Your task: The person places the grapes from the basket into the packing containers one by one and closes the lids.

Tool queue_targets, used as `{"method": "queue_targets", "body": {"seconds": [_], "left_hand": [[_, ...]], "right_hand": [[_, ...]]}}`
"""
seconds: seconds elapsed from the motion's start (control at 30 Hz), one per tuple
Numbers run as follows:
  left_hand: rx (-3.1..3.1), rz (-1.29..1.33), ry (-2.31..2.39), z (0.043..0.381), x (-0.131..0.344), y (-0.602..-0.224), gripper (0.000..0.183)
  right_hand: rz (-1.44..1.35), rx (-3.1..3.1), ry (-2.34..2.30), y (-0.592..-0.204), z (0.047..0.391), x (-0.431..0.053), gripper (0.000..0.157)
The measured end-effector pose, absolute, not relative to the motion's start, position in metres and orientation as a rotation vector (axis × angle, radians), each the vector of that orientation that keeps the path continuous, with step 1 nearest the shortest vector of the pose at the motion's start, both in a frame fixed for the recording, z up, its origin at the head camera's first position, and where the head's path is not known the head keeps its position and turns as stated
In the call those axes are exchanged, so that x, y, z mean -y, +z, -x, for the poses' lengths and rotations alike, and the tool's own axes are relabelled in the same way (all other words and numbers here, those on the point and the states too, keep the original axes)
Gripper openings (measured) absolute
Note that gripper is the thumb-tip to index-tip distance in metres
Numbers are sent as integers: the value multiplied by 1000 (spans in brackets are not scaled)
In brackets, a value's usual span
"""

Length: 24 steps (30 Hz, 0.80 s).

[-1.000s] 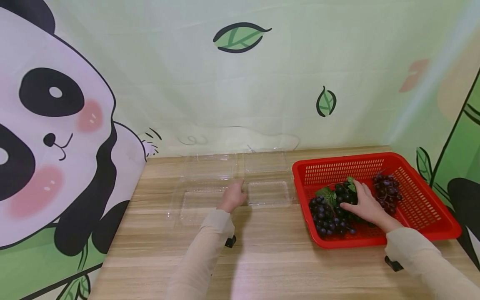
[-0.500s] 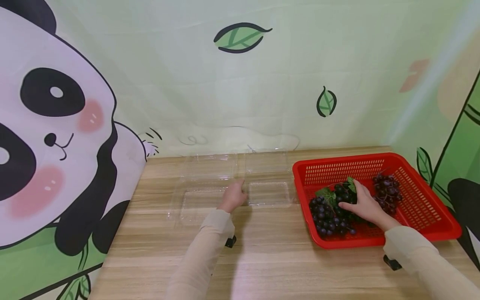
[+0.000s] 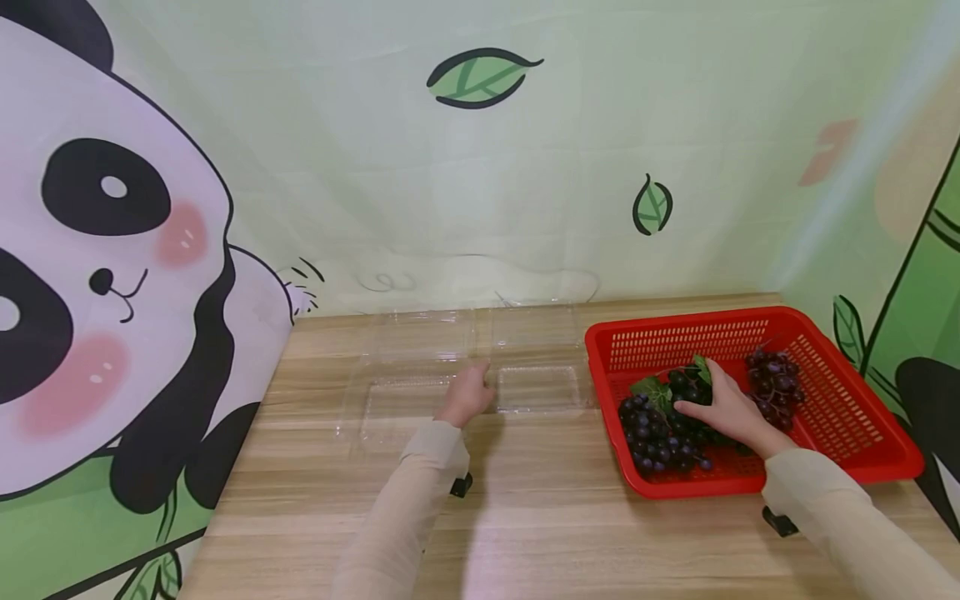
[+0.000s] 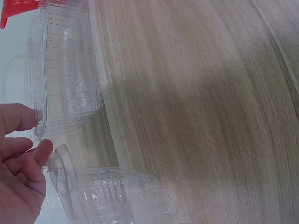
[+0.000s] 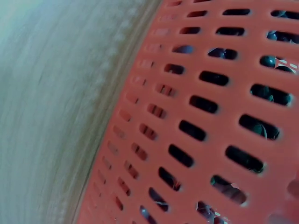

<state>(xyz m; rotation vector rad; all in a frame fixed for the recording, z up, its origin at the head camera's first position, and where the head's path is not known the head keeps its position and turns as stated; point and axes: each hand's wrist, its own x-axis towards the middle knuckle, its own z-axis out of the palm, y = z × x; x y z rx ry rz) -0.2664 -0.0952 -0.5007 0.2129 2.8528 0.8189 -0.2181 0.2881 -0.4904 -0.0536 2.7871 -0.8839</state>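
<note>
In the head view my left hand (image 3: 467, 393) is between two clear plastic clamshell containers. Its thumb touches the corner of the right container (image 3: 538, 389), and the thumb and curled fingers appear to pinch there. The fingertips are close to the left container (image 4: 117, 196) in the left wrist view. My right hand (image 3: 731, 410) reaches into a red basket (image 3: 843, 400), thumb and fingers spread around a bunch of black grapes (image 3: 688, 388) with green leaves. The fingertips are hidden. Only the perforated basket wall (image 5: 210, 105) blocks the right wrist view, grapes showing through its slots.
Dark blue grapes (image 3: 652, 442) lie at the basket's left, and a reddish-purple bunch (image 3: 774, 383) at its right. The containers' lids (image 3: 423, 335) lean back towards the fabric backdrop (image 3: 570, 167). Wooden tabletop (image 3: 540, 517) extends in front.
The right hand and sleeve have shifted very slightly left over the grapes. My left hand and the containers have stayed in place.
</note>
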Motion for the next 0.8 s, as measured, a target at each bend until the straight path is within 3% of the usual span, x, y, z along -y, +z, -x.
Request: {"method": "queue_targets", "body": {"seconds": [0.43, 0.8], "left_hand": [[-2905, -242, 742, 268, 95, -503, 54], [-2900, -253, 739, 268, 95, -503, 55]], "right_hand": [[80, -2737, -839, -495, 220, -286, 116], [74, -2737, -820, -495, 220, -285, 118]]}}
